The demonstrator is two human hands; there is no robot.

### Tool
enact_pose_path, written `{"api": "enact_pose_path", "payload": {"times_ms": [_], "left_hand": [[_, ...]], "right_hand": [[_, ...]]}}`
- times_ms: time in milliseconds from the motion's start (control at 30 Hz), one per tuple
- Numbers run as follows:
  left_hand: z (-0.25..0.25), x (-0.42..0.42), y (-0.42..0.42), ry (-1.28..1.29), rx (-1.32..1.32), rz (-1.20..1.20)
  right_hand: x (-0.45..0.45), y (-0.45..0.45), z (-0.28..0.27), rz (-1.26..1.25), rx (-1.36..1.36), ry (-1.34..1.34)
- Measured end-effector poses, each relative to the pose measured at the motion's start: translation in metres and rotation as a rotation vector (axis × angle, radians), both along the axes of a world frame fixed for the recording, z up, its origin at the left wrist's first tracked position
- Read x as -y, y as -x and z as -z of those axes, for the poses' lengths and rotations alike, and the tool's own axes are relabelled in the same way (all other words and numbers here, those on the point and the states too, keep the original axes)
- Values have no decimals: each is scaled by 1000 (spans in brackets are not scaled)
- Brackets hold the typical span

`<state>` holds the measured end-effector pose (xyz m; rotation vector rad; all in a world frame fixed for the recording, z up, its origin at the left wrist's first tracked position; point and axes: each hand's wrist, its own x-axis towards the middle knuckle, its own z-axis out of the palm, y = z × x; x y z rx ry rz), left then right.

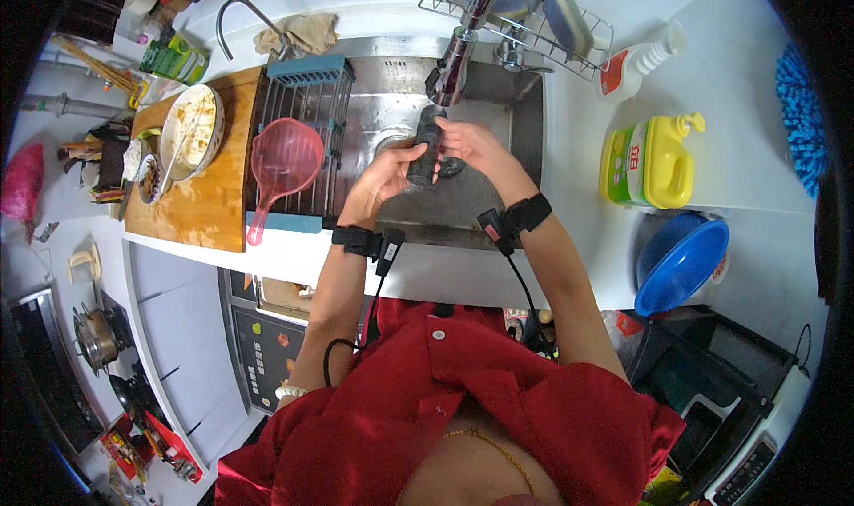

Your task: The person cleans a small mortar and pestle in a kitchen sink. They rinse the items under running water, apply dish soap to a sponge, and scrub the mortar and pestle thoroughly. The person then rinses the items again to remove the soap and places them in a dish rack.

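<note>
Over the stainless steel sink (467,206), my left hand (392,170) holds a dark cylindrical object (427,147) by its lower part. My right hand (472,147) has its fingers on the upper and right side of the same object. What the dark object is cannot be told; it is tilted slightly, its upper end just below the spout of the chrome faucet (452,72). Part of a round dark thing (452,166) shows on the sink floor behind my right fingers. A round drain fitting (393,136) lies behind my left hand.
Left of the sink, a pink plastic strainer (287,156) rests on a metal drying rack (340,106). Beside it, a wooden board (220,219) bears a large bowl (217,142) with chopsticks. At right stand a spray bottle (624,76), a yellow pump jug (657,166) and a tilted blue basin (687,266).
</note>
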<state>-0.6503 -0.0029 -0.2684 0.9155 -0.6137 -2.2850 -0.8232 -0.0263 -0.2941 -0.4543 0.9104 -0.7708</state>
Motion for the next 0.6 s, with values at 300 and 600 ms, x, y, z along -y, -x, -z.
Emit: {"api": "enact_pose_path", "payload": {"times_ms": [300,600], "left_hand": [[-9,-2,7,74,126,42],[-16,-2,3,19,56,42]], "right_hand": [[8,-12,6,70,-174,-46],[3,-3,2,48,-70,-43]]}}
